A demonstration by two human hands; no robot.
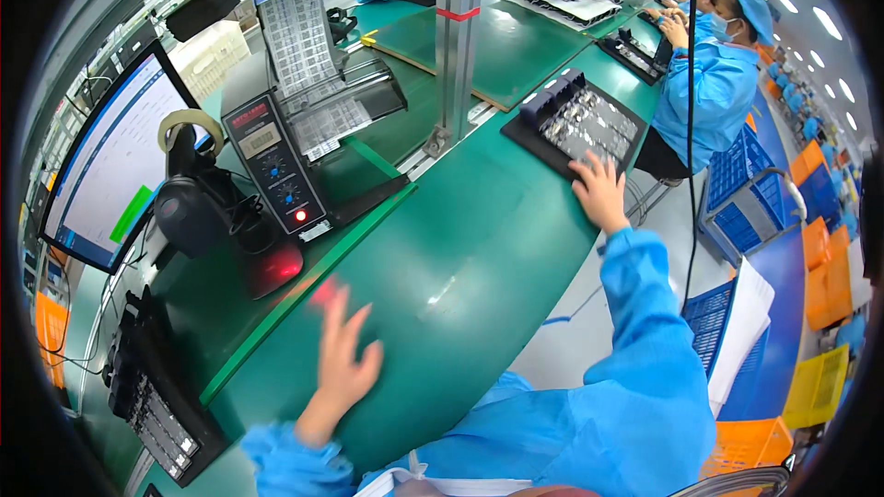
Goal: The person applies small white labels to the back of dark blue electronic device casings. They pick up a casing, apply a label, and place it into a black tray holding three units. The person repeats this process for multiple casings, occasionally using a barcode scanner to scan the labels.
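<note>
My left hand (345,364) is over the green worktop (479,258), its fingers spread and holding nothing. Red light falls beside its fingertips, and motion blurs them a little. My right hand (603,191) reaches to the far right, with its fingers apart and resting on the near edge of a black tray (534,145). Small shiny metallic parts (594,129) lie in rows on that tray. A row of dark blocks (552,97) lines its left side. Whether my right fingertips touch any of the parts is too small to tell.
At left stand a monitor (120,161), a handheld scanner on a stand (189,212) and a label dispenser (276,166). Another black tray (161,423) sits at lower left. A metal post (458,46) rises behind the worktop. A co-worker (723,83) sits beyond, near blue crates (741,198).
</note>
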